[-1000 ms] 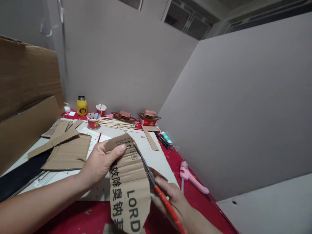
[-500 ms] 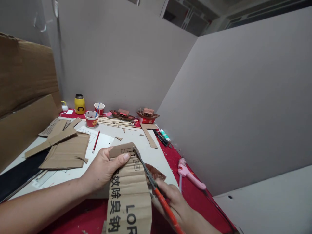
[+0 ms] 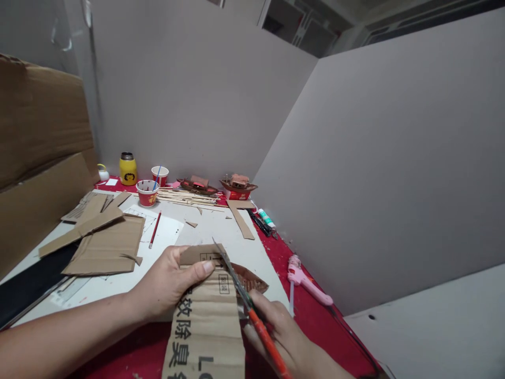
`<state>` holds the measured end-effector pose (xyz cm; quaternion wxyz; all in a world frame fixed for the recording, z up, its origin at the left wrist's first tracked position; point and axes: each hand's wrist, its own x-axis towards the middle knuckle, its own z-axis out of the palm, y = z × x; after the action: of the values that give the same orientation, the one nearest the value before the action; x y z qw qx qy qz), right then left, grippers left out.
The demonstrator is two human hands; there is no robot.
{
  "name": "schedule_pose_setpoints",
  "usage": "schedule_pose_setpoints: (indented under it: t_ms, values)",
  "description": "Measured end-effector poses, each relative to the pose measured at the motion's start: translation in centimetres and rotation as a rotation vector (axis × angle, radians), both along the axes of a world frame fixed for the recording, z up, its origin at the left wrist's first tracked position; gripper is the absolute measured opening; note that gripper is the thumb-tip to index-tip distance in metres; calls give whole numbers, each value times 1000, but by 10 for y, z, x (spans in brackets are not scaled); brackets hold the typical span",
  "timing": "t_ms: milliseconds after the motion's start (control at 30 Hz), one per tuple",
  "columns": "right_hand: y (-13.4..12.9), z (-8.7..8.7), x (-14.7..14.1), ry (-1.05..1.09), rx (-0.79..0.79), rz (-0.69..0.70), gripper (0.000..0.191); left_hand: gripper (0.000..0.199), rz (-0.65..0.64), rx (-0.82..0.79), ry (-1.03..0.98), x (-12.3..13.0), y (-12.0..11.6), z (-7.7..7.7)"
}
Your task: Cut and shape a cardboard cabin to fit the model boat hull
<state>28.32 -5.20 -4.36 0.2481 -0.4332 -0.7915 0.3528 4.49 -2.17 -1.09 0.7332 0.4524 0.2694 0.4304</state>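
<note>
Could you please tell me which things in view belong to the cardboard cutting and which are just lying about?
In use: printed cardboard, held by the left hand; scissors, held by the right hand.

Seemingly just lying about: yellow bottle; pink glue gun; red pencil; thin sticks.

Cardboard strip [image 3: 209, 329], L col.: 效除臭 legible; char above part hid., char below cut off
Cardboard strip, R btm: caps "LO", O cut off
Cardboard strip, top boxes: lower w/ tiny chars, illeg.; upper part covered
Front red cup [image 3: 147, 198]: yellow print, illeg.
Yellow bottle [image 3: 128, 169]: blk face motif
Teal tube [image 3: 266, 218]: markings too sm.
</note>
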Motion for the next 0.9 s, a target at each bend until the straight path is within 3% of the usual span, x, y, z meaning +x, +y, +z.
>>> schedule_pose_setpoints:
  t_ms: [167,367,533,800,900]
  values:
    - [-1,-11,-3,86,45,35,19,20,-66,25,69,-12,7,9]
    - [1,-1,-7,11,100,58,13,15,-235,133,304,-41,25,32]
    - [6,2,-12,-17,76,126,21,14,-361,240,482,-65,36,50]
    - [7,4,-12,-159,121,107,24,17,-440,229,605,-82,45,45]
    - [8,3,-10,-128,50,116,24,18,-433,240,633,-87,48,46]
